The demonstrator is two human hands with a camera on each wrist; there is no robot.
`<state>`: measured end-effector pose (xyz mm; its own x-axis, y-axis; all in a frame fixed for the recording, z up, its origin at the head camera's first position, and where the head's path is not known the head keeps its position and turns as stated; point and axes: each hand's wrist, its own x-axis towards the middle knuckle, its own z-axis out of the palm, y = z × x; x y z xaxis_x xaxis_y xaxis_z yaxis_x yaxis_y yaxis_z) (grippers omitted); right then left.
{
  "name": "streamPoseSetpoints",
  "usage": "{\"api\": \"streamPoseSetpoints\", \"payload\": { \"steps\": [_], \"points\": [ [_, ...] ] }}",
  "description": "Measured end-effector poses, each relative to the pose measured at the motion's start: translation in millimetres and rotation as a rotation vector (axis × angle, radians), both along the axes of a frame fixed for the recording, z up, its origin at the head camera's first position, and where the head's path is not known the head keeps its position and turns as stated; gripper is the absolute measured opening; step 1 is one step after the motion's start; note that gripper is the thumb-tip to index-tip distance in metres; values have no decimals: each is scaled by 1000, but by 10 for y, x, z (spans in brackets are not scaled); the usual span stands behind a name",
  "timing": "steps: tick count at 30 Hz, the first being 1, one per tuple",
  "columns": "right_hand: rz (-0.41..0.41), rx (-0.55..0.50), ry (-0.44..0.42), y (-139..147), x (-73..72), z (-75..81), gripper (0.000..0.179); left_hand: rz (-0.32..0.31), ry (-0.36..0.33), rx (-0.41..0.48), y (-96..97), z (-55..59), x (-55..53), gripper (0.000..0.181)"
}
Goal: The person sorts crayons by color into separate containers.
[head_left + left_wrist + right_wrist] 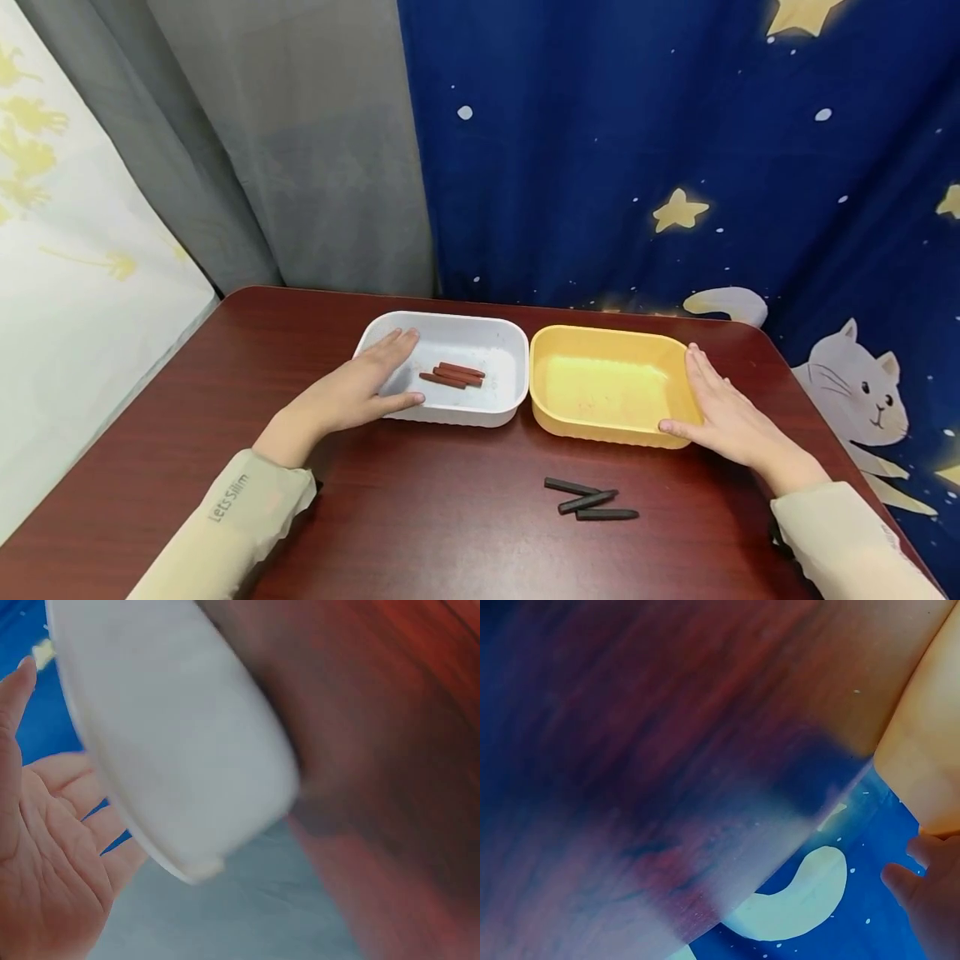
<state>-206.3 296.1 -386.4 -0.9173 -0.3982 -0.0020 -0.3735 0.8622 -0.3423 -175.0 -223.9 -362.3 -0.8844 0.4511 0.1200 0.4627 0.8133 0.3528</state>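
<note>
My left hand (351, 390) rests at the left end of a white plastic bin (504, 350), fingers straight and thumb over the near rim. A few dark red crayons (459, 376) lie inside that bin. Beside it stands a yellow bin (600, 432), with nothing visible inside. At its right end my right hand (731, 414) lies along the rim, fingers straight, thumb at the near corner. Three black crayons (588, 500) lie overlapping on the table, nearer than the bins. In the left wrist view the palm faces the bin's outer wall (172, 742).
The dark red wooden table (420, 517) has rounded far corners. Close behind it hang a grey curtain (322, 167) and a blue curtain (555, 167) with stars and a cat. White patterned cloth (67, 275) hangs at the left.
</note>
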Motion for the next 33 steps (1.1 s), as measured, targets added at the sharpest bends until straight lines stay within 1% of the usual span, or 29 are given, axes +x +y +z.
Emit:
{"api": "streamPoseSetpoints", "payload": {
  "steps": [2, 5, 10, 13, 16, 19, 23, 27, 30, 33],
  "points": [
    [-1, -1, -2, -3, 1, 4, 114, -37, 19, 5, 97, 38, 35, 82],
    [-1, -7, -5, -8, -4, 1, 114, -87, 21, 20, 228, 72, 80, 71],
    [-6, -9, -13, -10, -7, 2, 115, -178, 11, 66, 418, 73, 122, 58],
    [-13, -6, -13, -12, -8, 5, 116, -232, 34, 63, 534, 82, 137, 53],
    [-14, -7, -16, -14, -9, 11, 116, -272, 69, 44, 648, 106, 156, 52],
    [-16, -9, -11, -1, -13, 28, 116, -300, 96, 22, 760, 130, 156, 52],
    [-17, -16, -6, 6, -18, 33, 116, -334, 127, 6, 912, 155, 131, 46],
    [-17, -18, -8, -5, -27, 13, 116, -402, 149, -1, 1066, 168, 108, 40],
    [-22, -15, -6, -2, -30, 4, 117, -456, 138, -12, 1189, 170, 100, 36],
    [-24, -15, -2, -3, -32, -1, 117, -491, 113, -28, 1306, 174, 108, 34]
  ]
}}
